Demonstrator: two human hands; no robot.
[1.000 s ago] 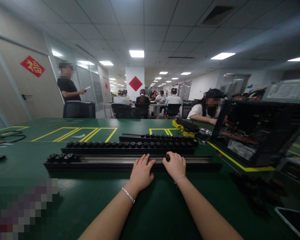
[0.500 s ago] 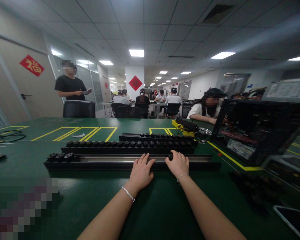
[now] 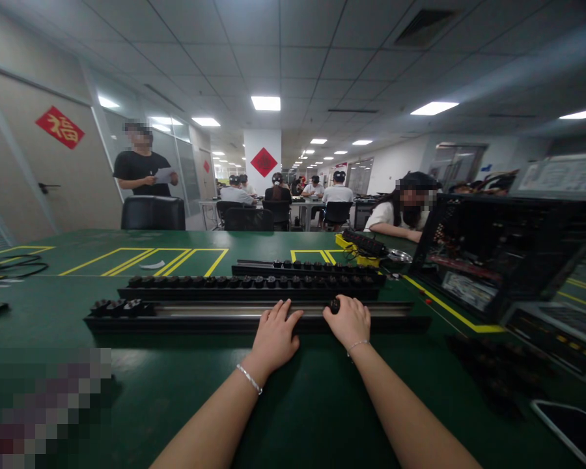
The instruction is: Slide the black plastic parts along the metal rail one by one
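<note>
A long black track rail with a silvery strip inside lies crosswise on the green table. Several black round pieces sit at its left end. My left hand rests its outstretched fingers on the rail near the middle, holding nothing. To the right, my right hand grips one small round black piece between thumb and fingers, over the rail. Whether that piece touches the strip I cannot tell. Behind lies a second rail lined with similar pieces, and farther back a third rail carries several.
An open computer case stands at the right, with dark loose pieces and a phone-like device nearer me. Yellow trays sit behind the rails. A person leans at the table's far right; another stands at the left holding paper.
Both my hands stay nearly in place at the rail, the right one still on the round black piece. The standing person's paper has turned and shows more. The view has shifted slightly.
</note>
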